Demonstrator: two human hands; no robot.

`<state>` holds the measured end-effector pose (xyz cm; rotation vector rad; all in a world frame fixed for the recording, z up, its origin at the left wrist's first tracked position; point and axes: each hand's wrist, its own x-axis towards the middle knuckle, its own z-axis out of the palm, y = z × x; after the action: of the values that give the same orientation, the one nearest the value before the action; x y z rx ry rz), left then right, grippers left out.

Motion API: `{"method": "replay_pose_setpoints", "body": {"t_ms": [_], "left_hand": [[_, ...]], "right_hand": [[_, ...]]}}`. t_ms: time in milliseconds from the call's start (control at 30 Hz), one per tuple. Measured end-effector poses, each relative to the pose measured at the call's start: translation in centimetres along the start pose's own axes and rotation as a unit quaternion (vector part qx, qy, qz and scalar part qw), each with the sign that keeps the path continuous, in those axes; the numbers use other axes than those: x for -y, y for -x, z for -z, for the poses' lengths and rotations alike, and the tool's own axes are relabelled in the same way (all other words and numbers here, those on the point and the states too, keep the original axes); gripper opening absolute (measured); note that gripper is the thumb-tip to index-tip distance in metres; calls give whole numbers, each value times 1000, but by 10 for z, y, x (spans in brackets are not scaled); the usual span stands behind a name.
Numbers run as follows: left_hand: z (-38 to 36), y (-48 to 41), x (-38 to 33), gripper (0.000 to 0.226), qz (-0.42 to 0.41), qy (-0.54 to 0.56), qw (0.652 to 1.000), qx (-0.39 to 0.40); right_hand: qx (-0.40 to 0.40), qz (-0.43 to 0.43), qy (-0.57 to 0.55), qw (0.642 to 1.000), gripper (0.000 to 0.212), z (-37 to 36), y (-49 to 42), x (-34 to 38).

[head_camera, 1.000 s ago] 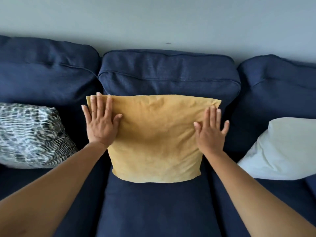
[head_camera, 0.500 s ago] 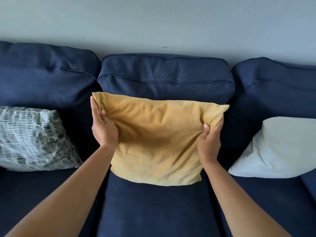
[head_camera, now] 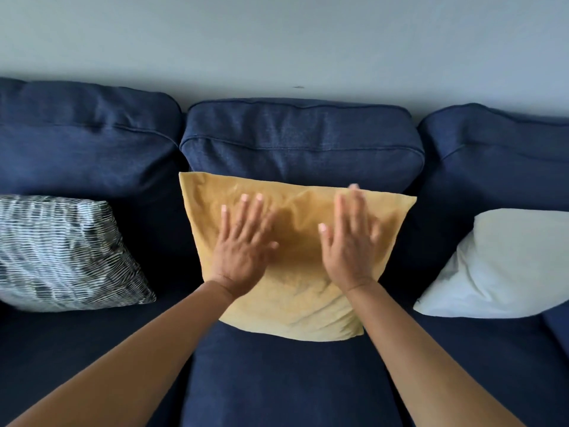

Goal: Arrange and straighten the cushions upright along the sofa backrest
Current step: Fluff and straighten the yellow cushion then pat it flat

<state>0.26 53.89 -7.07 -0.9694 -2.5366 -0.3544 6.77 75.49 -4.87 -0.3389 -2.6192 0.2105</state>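
A mustard-yellow cushion (head_camera: 295, 306) stands upright on the middle seat, leaning against the navy sofa backrest (head_camera: 301, 140). My left hand (head_camera: 243, 245) lies flat on its front, fingers spread, left of centre. My right hand (head_camera: 351, 241) lies flat on its right half, slightly blurred. Neither hand grips the fabric. A black-and-white patterned cushion (head_camera: 61, 254) leans at the left backrest. A white cushion (head_camera: 505, 266) leans tilted at the right backrest.
The navy sofa seat (head_camera: 286, 380) stretches in front of the cushions. A pale grey wall (head_camera: 277, 38) rises behind the backrest. The right edge of the seat shows a further navy part (head_camera: 557, 328).
Half a second ago both hands pinched the yellow cushion's upper side edges. They have let go and moved inward, and now press flat on its front.
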Motion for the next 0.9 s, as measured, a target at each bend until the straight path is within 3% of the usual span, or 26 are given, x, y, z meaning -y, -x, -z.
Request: {"method": "replay_pose_setpoints", "body": {"t_ms": [67, 133, 167, 233, 367, 467, 567, 767, 900], "left_hand": [[-11, 1, -2, 67, -61, -42, 994, 83], [-16, -4, 16, 67, -30, -85, 984, 154], [-16, -8, 28, 67, 8, -99, 980, 175], [-13, -14, 52, 69, 96, -109, 972, 183], [3, -21, 64, 80, 270, -7, 959, 80], [9, -16, 60, 80, 399, 156, 904, -5], [11, -14, 56, 65, 433, 307, 846, -44], [16, -13, 65, 47, 459, 289, 832, -116], [17, -3, 58, 44, 437, 268, 849, -129]], "right_hand": [[87, 102, 29, 991, 65, -13, 11, 18], [166, 152, 91, 970, 65, -26, 18, 10], [189, 138, 113, 966, 64, -29, 17, -3], [191, 31, 132, 972, 62, -31, 12, -32], [139, -219, 43, 965, 83, -15, 2, -58], [124, -312, -132, 933, 88, -12, -3, -50], [94, -291, -175, 936, 74, -11, -10, -36], [-22, -167, -178, 970, 66, -5, -37, -24], [4, -194, -133, 972, 66, -10, -21, -43]]}}
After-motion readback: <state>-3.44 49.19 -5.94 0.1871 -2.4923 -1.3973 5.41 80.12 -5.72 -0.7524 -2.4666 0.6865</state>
